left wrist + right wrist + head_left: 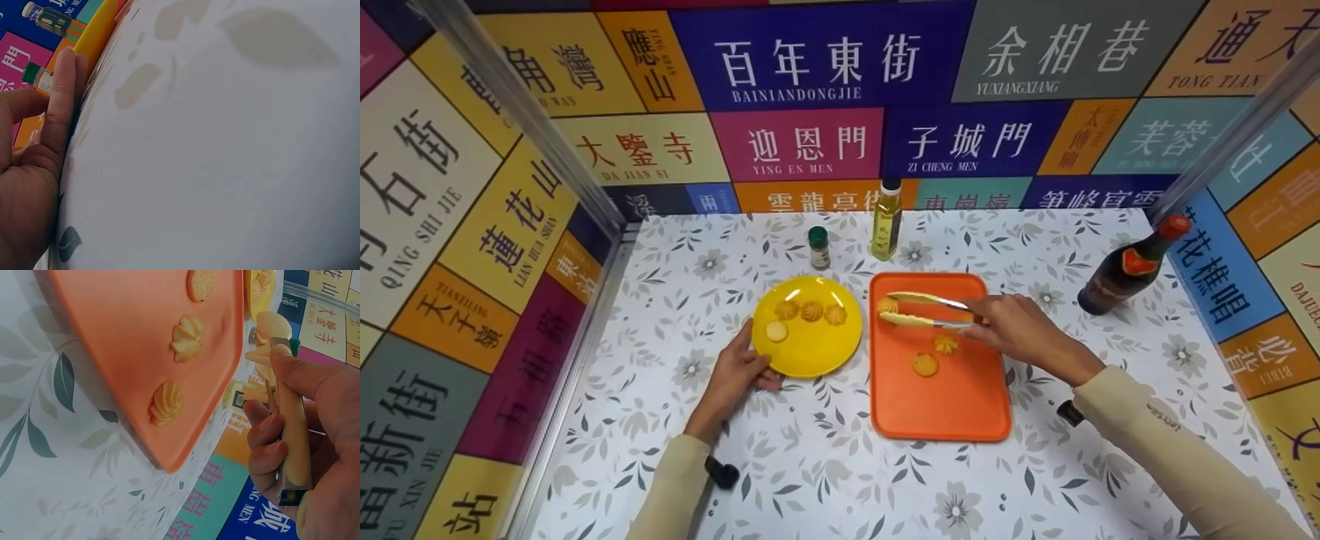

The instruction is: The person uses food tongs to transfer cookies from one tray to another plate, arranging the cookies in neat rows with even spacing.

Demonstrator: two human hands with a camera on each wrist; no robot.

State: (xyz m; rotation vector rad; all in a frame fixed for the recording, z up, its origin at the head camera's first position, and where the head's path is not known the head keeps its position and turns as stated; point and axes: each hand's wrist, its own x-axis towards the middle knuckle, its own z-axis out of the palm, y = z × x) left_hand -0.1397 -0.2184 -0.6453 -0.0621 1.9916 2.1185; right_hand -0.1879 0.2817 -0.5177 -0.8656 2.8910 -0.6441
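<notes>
My right hand [1020, 330] grips a pair of tongs [934, 298] with cream-coloured tips over the upper part of the orange tray [937, 412]. Between those tips is a ridged cookie [889, 306]. Lower on the tray lie a star-shaped cookie [945, 345] and a round cookie [925, 365]; the right wrist view also shows a swirled cookie [167, 403] near the tray's corner. At the lower left rim of the yellow plate [817, 356], my left hand [739, 367] rests with extended fingers touching it. Several cookies [811, 311] are on this plate.
Behind the plate stands a small green-capped jar [818, 249], beside a slim bottle of yellow oil [887, 225]. A dark bottle with a red cap [1132, 266] is at the right. Printed panels [810, 142] wall in the flower-patterned table [840, 487] at the back and sides.
</notes>
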